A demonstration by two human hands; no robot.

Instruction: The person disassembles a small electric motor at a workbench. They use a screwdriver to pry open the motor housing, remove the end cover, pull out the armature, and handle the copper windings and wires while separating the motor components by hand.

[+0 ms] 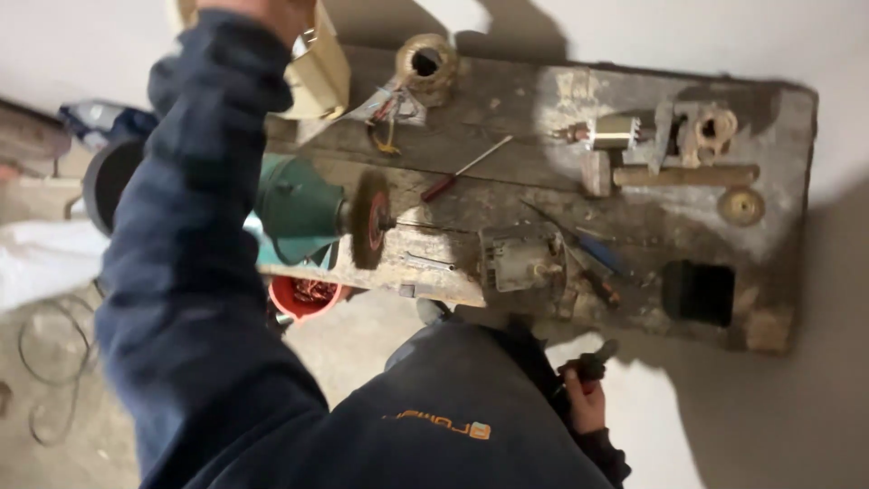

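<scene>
My left hand (272, 11) is raised to the top edge of the view, at the end of a dark blue sleeve, and is mostly cut off. It is right against a cream box-shaped object (324, 71); whether it grips it is unclear. My right hand (587, 406) hangs low beside my body, closed around a small dark-handled tool (593, 362). Between the hands lies a worn wooden workbench (543, 100). On it stands a green bench grinder (299, 206) with a wire brush wheel (369, 219).
On the bench lie a red-handled screwdriver (463, 170), a small grey motor (522, 263), a blue-handled tool (599, 254), a brass ring part (425, 63), a metal vise-like assembly (665, 136), a brass disc (740, 206) and a black box (697, 292). A red bucket (306, 297) sits below.
</scene>
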